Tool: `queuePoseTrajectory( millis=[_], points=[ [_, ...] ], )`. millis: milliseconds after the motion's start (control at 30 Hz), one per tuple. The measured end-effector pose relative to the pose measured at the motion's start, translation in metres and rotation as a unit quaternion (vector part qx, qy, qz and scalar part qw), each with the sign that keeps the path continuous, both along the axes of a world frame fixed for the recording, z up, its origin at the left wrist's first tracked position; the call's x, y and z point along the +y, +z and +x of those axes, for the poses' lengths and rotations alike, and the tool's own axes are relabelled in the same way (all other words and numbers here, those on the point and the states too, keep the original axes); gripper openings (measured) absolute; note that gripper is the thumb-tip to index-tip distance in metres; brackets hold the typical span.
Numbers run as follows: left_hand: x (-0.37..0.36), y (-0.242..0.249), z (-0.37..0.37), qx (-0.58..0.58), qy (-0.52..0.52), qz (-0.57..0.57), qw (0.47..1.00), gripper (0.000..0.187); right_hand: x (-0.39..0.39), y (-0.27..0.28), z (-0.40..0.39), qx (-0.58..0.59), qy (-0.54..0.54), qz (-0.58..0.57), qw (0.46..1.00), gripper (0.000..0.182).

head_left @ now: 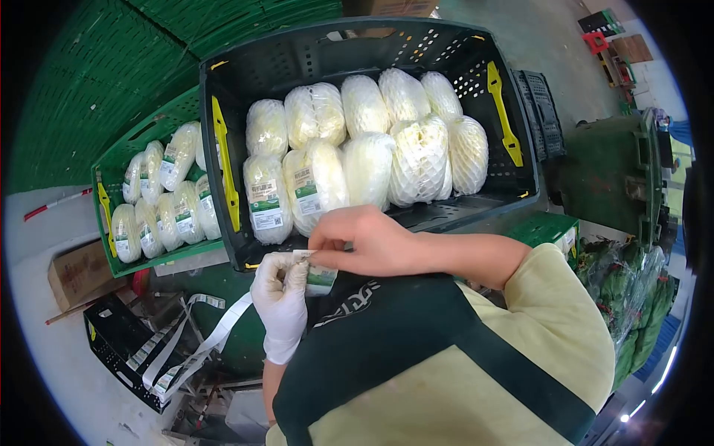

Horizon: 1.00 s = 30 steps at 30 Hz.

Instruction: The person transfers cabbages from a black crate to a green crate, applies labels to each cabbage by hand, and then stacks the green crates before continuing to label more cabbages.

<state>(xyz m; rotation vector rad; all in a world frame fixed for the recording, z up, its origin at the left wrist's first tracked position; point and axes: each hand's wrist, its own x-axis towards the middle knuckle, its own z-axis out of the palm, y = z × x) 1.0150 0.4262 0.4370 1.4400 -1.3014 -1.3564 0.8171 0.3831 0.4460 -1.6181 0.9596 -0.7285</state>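
My left hand point(281, 303), in a white glove, pinches a printed label point(322, 278) in front of my apron. A long strip of labels point(223, 327) trails from that hand down to the lower left. My bare right hand point(368, 241) has its fingers bent, thumb and fingertips at the label's upper edge. Just beyond my hands stands a black crate point(379, 223) holding several napa cabbages in white foam netting and clear film. Two front-left ones, a labelled cabbage point(266, 201) and its labelled neighbour point(315, 178), carry green-and-white labels; the others show none.
A green crate point(119, 186) of labelled cabbages sits to the left. Lower left are a cardboard box point(78, 275) and a black crate point(111, 338) with label strips over it. A large green bin point(610, 175) and bagged greens point(621, 297) stand at right.
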Motion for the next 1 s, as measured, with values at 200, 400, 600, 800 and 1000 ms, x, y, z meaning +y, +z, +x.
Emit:
queuePoseTrajectory(
  millis=[200,400,600,800,1000],
  points=[
    [-0.002,0.0,-0.002,0.047,0.032,0.013,0.998,0.019,0.005,-0.004,0.006,-0.022,-0.043,-0.078,0.996,0.015],
    [-0.005,0.006,-0.01,0.059,0.0,-0.013,0.998,0.002,0.0,-0.006,-0.001,-0.043,0.002,0.099,0.994,0.016],
    [-0.003,-0.001,-0.007,0.031,0.025,-0.002,0.999,0.006,0.01,-0.006,-0.002,-0.008,-0.032,0.033,0.999,0.015],
    [-0.001,-0.015,0.011,-0.061,-0.04,-0.048,0.996,0.01,0.012,-0.01,0.003,-0.005,-0.059,-0.108,0.992,0.013],
    [-0.008,0.013,0.003,0.154,-0.107,0.198,0.962,0.033,-0.015,-0.004,-0.024,0.186,-0.042,-0.282,0.94,0.007]
  ],
)
